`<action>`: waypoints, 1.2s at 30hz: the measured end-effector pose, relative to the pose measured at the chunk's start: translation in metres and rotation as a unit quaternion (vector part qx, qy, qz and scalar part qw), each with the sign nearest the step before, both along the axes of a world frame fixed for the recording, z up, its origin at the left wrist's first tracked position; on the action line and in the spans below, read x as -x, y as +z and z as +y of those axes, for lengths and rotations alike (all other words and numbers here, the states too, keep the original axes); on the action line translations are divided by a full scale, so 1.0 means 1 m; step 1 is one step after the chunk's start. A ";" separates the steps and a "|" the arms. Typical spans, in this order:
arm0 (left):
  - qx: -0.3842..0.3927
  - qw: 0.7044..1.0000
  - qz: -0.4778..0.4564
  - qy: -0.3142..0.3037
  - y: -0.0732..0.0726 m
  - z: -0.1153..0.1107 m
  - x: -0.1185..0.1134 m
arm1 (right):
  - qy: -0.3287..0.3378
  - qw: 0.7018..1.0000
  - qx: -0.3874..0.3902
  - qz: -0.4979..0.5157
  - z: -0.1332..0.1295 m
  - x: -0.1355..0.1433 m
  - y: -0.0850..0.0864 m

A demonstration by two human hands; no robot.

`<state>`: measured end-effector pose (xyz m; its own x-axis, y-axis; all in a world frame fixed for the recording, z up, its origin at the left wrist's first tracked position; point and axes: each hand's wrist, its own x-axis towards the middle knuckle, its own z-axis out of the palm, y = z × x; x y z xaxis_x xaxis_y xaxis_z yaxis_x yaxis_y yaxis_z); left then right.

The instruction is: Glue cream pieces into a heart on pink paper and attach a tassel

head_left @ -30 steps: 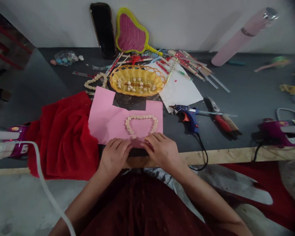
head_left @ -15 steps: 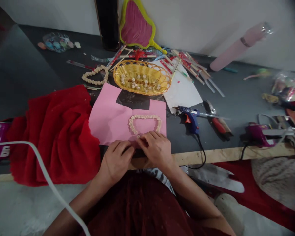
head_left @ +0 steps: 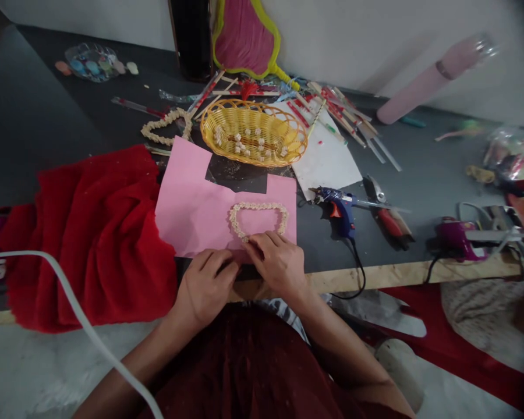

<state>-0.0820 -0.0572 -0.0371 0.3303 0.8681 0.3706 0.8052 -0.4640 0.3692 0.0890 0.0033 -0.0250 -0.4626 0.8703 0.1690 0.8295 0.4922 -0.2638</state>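
A dark grey table (head_left: 441,180) (pale along its front edge (head_left: 388,274)) meets a plain greyish-white wall (head_left: 353,35) above grey floor (head_left: 35,372).

Red cloth (head_left: 100,238) L; phone (head_left: 193,41), pink btl (head_left: 421,90) nr wall (head_left: 332,35).

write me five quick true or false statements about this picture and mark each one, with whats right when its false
1. The left hand and the right hand are at the near edge of the pink sheet. True.
2. A blue cloth lies left of the pink sheet. False: a red cloth lies there.
3. The glue gun is right of the pink sheet. True.
4. The right hand grips the glue gun. False: the glue gun lies apart from both hands.
5. The cream beaded outline is on the pink sheet. True.
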 end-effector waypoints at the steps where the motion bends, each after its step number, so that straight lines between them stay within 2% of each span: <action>1: 0.001 1.000 0.000 0.000 0.000 0.000 0.000 | -0.001 1.000 0.000 -0.001 0.000 0.000 0.000; 24: 0.015 1.000 0.007 0.004 0.001 -0.001 0.000 | -0.017 1.000 0.015 0.002 -0.002 0.002 -0.003; 31: 0.056 0.995 0.082 0.032 0.010 0.015 -0.002 | -0.015 1.000 0.020 0.001 -0.001 0.000 -0.003; 36: 0.065 0.993 0.091 0.038 0.009 0.023 -0.002 | -0.018 1.000 0.021 0.003 0.000 0.001 -0.002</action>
